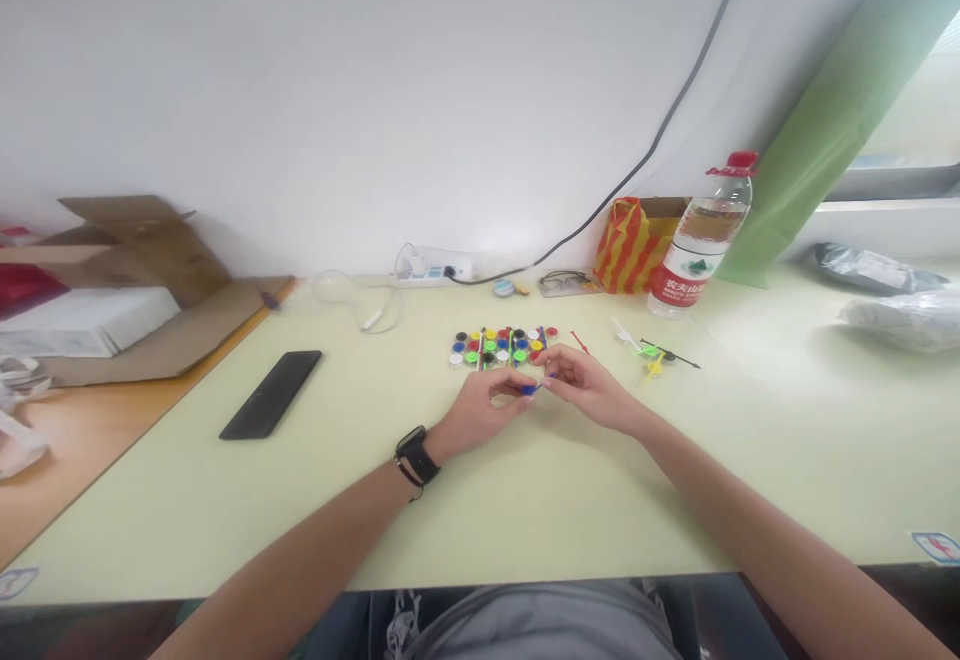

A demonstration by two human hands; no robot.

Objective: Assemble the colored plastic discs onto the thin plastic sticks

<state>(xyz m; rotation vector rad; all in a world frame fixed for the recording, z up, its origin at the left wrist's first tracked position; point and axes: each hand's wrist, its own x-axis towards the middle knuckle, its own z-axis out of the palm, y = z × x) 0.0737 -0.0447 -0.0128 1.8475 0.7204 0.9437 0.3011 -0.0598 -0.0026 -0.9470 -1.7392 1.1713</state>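
My left hand [484,407], with a black watch on its wrist, pinches a small blue plastic piece [529,390] between thumb and fingertips. My right hand [585,387] meets it from the other side, its fingers closed on the thin blue end of what looks like the same piece. Both hands are just above the table. Right behind them lie several small round discs [489,346] in rows, in white, red, yellow, green, blue and black, with thin sticks across them. Right of the hands lies a red stick [580,342]. Farther right are yellow, green, white and black stick-and-disc pieces [655,366].
A black flat slab [271,395] lies on the left of the table. An open cardboard box [135,250] stands at far left. A power strip [433,271] runs along the wall. A water bottle [701,240] and striped bag [634,248] stand at back right. Plastic packages [900,315] lie far right.
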